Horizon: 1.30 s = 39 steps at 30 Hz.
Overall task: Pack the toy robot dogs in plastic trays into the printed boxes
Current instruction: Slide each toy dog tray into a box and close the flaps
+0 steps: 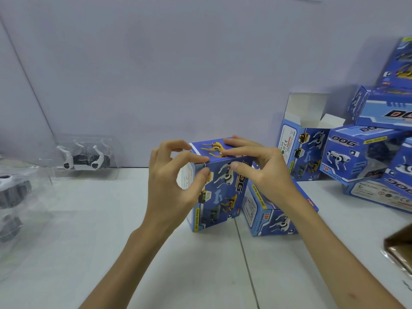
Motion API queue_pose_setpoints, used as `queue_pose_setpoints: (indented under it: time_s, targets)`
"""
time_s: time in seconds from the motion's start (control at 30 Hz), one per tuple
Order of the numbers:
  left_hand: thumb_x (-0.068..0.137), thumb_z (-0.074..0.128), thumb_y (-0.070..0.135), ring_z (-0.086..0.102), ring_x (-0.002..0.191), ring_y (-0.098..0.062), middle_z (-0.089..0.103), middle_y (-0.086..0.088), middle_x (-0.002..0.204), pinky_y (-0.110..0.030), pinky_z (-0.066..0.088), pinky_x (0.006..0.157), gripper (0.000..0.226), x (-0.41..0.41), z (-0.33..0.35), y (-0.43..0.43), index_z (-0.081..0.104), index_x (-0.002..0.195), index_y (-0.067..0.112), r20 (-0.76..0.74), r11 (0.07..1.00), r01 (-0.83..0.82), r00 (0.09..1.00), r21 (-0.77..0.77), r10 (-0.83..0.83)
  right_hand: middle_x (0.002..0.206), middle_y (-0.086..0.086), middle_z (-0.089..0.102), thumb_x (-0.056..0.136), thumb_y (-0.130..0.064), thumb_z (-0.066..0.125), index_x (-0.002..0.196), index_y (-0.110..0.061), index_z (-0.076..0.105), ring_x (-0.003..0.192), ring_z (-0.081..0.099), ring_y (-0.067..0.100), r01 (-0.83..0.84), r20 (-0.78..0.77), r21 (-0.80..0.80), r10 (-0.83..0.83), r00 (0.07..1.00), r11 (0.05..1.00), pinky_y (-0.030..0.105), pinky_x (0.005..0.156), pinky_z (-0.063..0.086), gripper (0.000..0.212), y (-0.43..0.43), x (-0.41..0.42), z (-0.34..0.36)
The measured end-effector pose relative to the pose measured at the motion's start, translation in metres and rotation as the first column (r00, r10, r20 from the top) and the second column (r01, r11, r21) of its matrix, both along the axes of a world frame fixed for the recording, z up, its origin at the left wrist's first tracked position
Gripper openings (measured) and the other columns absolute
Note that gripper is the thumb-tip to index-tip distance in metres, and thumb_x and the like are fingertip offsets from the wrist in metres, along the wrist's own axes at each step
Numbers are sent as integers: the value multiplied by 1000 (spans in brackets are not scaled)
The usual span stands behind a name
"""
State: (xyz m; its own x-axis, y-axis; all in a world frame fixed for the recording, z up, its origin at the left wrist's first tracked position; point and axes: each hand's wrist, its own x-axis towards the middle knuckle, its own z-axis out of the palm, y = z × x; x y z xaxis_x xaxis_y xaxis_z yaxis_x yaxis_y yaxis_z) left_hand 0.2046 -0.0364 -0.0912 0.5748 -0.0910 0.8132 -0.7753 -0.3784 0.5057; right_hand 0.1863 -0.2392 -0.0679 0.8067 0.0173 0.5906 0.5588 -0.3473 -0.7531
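A blue printed box [219,197] stands upright at the middle of the white table, its lid down. My left hand [171,186] pinches the box's top left front edge between index finger and thumb. My right hand [260,168] lays its fingers along the lid, thumb against the front face just under the edge. A white and black toy robot dog in a clear plastic tray [84,158] leans at the wall, back left. Another dog in a tray [15,192] lies at the far left edge, partly cut off.
A second closed box [269,217] lies just right of the held one, under my right forearm. An empty box with open flaps [305,121] stands at the back right beside a pile of closed boxes [356,157]. A brown object [399,248] pokes in at the right edge.
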Motion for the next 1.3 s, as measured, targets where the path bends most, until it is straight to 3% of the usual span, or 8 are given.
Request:
queue_pose_setpoints:
  time_s: [0.27,0.43,0.77,0.87,1.0,1.13,1.23,1.3]
  targets:
    - [85,70,23,53,116,-14,56,4,117,-15,37,95,25,5,-2,3,65,108,31,-72,998,60,995,-24,-62,115,-16,70,91,-3,68,98,-28,75,124,57,3,51,8,44,-52,999,998,21,80,57,27,-6,4,-5]
    - [85,70,20,51,111,-11,58,9,108,-24,41,90,18,9,0,4,66,95,34,-26,998,57,998,-39,-58,117,-5,71,91,-9,68,101,-20,76,120,60,6,105,57,32,-107,993,994,21,81,56,16,-4,7,-11]
    - [84,72,17,51,112,-9,52,0,113,-9,36,91,19,9,-1,-5,68,101,23,-19,994,38,999,-103,-40,115,-7,72,89,-1,69,99,-21,76,123,59,10,2,-24,181,2,1000,984,28,87,58,24,-6,8,-8]
    - [79,85,30,48,121,4,46,13,129,0,37,88,72,17,-5,-4,45,139,24,-313,985,141,935,-97,-165,112,-8,73,89,2,68,98,-21,76,123,59,8,-10,-30,180,16,999,984,24,85,57,26,-9,5,-5]
    - [57,83,43,63,94,13,63,27,104,-6,50,60,67,20,-16,-6,46,112,33,-596,953,258,745,-156,-299,113,-6,74,93,1,63,99,-21,76,121,60,5,-12,-40,153,18,999,988,24,87,57,26,-10,3,-2]
    - [52,93,42,67,87,2,69,17,99,-17,55,61,69,19,-10,-3,50,106,30,-475,974,190,851,-121,-225,112,-12,70,102,-26,54,119,-28,65,102,68,7,114,-216,212,-67,974,971,26,75,58,20,-15,4,6]
    - [57,87,40,64,95,-1,64,23,102,-12,51,67,65,10,3,-2,48,109,39,-325,980,200,926,-11,-193,110,-4,74,95,-51,57,120,-26,61,100,70,22,73,-505,340,117,855,937,39,78,62,35,-23,0,11]
    - [58,85,44,64,99,-4,62,21,104,-16,52,69,65,2,11,-5,46,110,43,-269,985,171,949,6,-163,117,-2,71,85,-56,66,125,-27,59,105,68,19,-16,-539,324,198,819,946,45,84,61,50,-25,-6,16]
